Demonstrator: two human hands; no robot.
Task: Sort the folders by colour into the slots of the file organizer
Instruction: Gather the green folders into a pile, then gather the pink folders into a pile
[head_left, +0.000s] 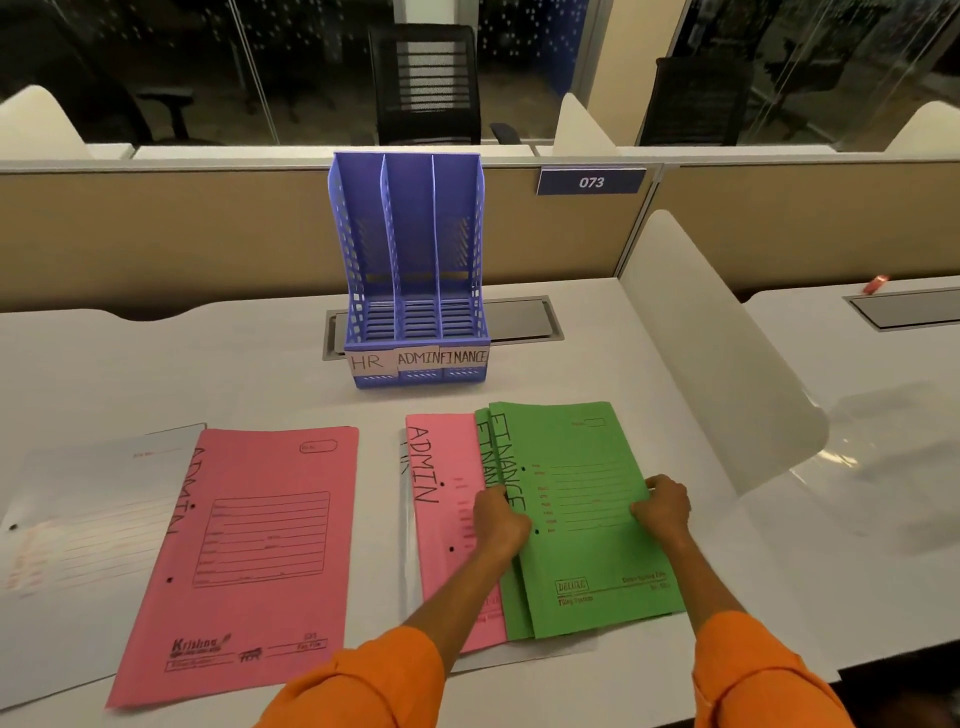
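Pinching the top green FINANCE folder (587, 519) at both side edges, left grip (501, 514) at its spine, right grip (662, 506) at its outer edge. Lying on a second green folder (511, 597) and a pink ADMIN folder (441, 499) on the counter (727, 571). Standing just behind, empty: purple file organizer (413, 270), slots labelled HR, ADMIN, FINANCE.

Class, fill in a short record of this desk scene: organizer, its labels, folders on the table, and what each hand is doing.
organizer: blue file organizer, upright, three slots, all empty
labels: HR, ADMIN, FINANCE, left to right
left pile: pink folder marked ADMIN, overlapping a white folder
right pile: top green folder marked FINANCE, over a second green one, a pink ADMIN folder and a white one
left hand: gripping the green folder's left edge
right hand: gripping its right edge
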